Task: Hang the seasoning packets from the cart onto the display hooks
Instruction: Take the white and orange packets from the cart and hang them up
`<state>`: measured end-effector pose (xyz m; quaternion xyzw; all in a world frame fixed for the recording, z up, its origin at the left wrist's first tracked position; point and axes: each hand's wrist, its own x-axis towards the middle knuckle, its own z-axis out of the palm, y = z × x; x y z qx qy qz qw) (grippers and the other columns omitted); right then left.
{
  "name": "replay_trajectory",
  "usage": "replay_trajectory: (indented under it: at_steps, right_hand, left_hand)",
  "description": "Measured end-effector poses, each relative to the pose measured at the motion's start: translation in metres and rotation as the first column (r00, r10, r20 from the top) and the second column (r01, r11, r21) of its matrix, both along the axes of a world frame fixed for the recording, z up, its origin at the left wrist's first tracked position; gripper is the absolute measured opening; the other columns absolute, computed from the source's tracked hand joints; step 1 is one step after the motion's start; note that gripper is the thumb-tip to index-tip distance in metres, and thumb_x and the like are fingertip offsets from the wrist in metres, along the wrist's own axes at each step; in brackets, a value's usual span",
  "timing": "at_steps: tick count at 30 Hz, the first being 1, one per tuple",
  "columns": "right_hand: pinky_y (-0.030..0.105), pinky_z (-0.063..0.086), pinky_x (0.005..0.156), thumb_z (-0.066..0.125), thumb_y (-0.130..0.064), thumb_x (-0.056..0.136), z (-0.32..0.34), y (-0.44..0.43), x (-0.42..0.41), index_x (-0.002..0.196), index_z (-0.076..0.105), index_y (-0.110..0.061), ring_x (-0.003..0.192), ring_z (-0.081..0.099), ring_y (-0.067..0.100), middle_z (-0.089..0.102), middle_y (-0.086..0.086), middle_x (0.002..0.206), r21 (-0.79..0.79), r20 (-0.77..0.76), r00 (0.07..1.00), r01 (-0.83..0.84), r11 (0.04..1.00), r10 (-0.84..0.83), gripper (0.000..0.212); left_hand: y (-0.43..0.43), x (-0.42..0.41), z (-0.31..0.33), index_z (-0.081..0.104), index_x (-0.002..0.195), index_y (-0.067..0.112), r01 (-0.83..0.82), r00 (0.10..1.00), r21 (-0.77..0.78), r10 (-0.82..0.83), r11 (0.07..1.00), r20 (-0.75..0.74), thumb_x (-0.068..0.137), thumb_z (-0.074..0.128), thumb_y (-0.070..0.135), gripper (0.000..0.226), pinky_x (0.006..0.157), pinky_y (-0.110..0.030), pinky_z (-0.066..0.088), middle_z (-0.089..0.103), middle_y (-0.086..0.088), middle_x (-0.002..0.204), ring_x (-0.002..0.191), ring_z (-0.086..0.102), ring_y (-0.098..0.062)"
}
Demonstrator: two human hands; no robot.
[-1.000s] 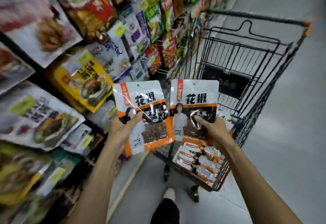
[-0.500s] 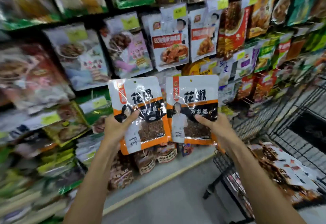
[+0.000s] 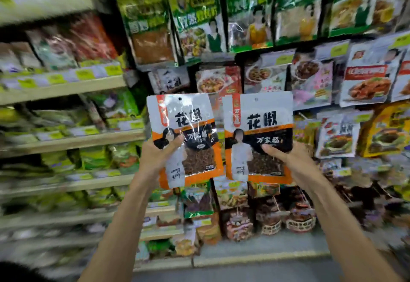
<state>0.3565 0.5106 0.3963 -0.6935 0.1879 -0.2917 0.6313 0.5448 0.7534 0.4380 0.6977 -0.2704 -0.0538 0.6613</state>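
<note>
Display wall: I am facing rows of hanging food packets that are filling the view above, behind and to the right of my hands.
Shelves: blurred shelves of green bags are running along my left side.
Right seasoning packet: I am holding it upright in front of the display, its left edge just beside the other packet.
Left seasoning packet: I am holding it up tilted slightly, its top leaning left.
Right hand: I am gripping the right packet's lower right corner, thumb lying across the front and fingers hidden behind.
Left hand: I am gripping the left packet's lower left edge the same way, thumb on the front.
Hang holes: one is showing near each packet's top edge, well above my hands.
</note>
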Motion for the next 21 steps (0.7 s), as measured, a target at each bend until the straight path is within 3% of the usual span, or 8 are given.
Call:
replay_trajectory:
  at_steps: [4,6,8,11,13,15,18,21]
  right_hand:
    - [0.025,0.047,0.081,0.078,-0.046,0.060,0.014,0.034,0.037,0.097,0.071,-0.033,0.098,0.065,-0.002,0.073,-0.018,0.099,0.021,0.032,0.997,-0.065,0.998,0.065,0.039]
    - [0.021,0.045,0.078,0.079,-0.046,0.059,0.020,0.043,0.051,0.099,0.070,-0.034,0.095,0.065,-0.007,0.073,-0.021,0.099,0.024,0.043,0.995,-0.089,0.996,0.088,0.042]
    - [0.022,0.045,0.078,0.079,-0.047,0.057,0.024,0.046,0.065,0.095,0.069,-0.035,0.093,0.065,-0.006,0.073,-0.023,0.095,0.024,0.045,0.995,-0.087,0.996,0.086,0.041]
    - [0.021,0.044,0.076,0.078,-0.041,0.063,0.028,0.044,0.083,0.088,0.069,-0.040,0.085,0.065,-0.011,0.072,-0.026,0.089,0.017,0.042,0.995,-0.093,0.995,0.092,0.026]
    - [0.021,0.044,0.077,0.077,-0.038,0.066,0.028,0.040,0.095,0.091,0.068,-0.040,0.089,0.063,-0.009,0.071,-0.027,0.089,0.013,0.042,0.994,-0.100,0.995,0.099,0.027]
    - [0.024,0.044,0.079,0.077,-0.038,0.066,0.028,0.032,0.107,0.095,0.066,-0.038,0.091,0.061,-0.008,0.071,-0.027,0.091,0.011,0.045,0.994,-0.098,0.995,0.097,0.031]
    - [0.029,0.044,0.085,0.076,-0.036,0.067,0.028,0.019,0.121,0.099,0.066,-0.035,0.093,0.062,-0.004,0.071,-0.023,0.096,0.018,0.048,0.995,-0.089,0.996,0.088,0.034]
    - [0.027,0.046,0.080,0.077,-0.039,0.067,0.029,0.002,0.132,0.101,0.068,-0.032,0.090,0.066,-0.005,0.073,-0.020,0.096,0.001,0.046,0.995,-0.090,0.996,0.090,0.036]
  left_hand:
    - [0.043,0.029,0.008,0.059,0.080,0.039,-0.014,0.999,-0.019,0.015,1.000,0.050,0.076,0.076,0.033,0.018,0.067,-0.022,0.050,0.059,0.006,0.082,0.069,0.057,-0.005]
    - [0.053,0.042,0.009,0.065,0.076,0.041,-0.032,0.999,-0.036,0.033,0.999,0.030,0.075,0.076,0.034,0.013,0.071,-0.027,0.051,0.062,0.004,0.084,0.074,0.059,-0.005]
    - [0.056,0.055,0.009,0.067,0.073,0.044,-0.044,0.999,-0.050,0.044,0.998,-0.004,0.077,0.076,0.032,0.015,0.078,-0.037,0.050,0.067,0.009,0.083,0.083,0.063,-0.010]
    - [0.052,0.074,0.008,0.066,0.089,0.040,-0.041,0.999,-0.058,0.039,0.997,-0.038,0.072,0.075,0.039,0.019,0.080,-0.036,0.050,0.069,0.012,0.091,0.097,0.063,-0.013]
    - [0.045,0.087,0.008,0.064,0.102,0.035,-0.033,0.998,-0.065,0.029,0.997,-0.056,0.073,0.071,0.044,0.031,0.082,-0.034,0.049,0.070,0.013,0.097,0.101,0.062,-0.013]
    - [0.036,0.102,0.009,0.063,0.107,0.036,-0.018,0.999,-0.058,0.015,0.998,-0.052,0.079,0.067,0.045,0.029,0.079,-0.030,0.048,0.070,0.016,0.093,0.098,0.061,-0.011]
    - [0.017,0.125,0.009,0.064,0.100,0.035,-0.015,0.997,-0.049,0.011,0.999,-0.073,0.083,0.065,0.045,0.020,0.084,-0.037,0.047,0.068,0.008,0.093,0.096,0.060,-0.014]
    - [-0.004,0.148,0.008,0.063,0.095,0.037,-0.005,0.995,-0.058,-0.001,0.998,-0.099,0.085,0.066,0.040,0.011,0.084,-0.027,0.046,0.067,0.017,0.097,0.099,0.060,-0.007]
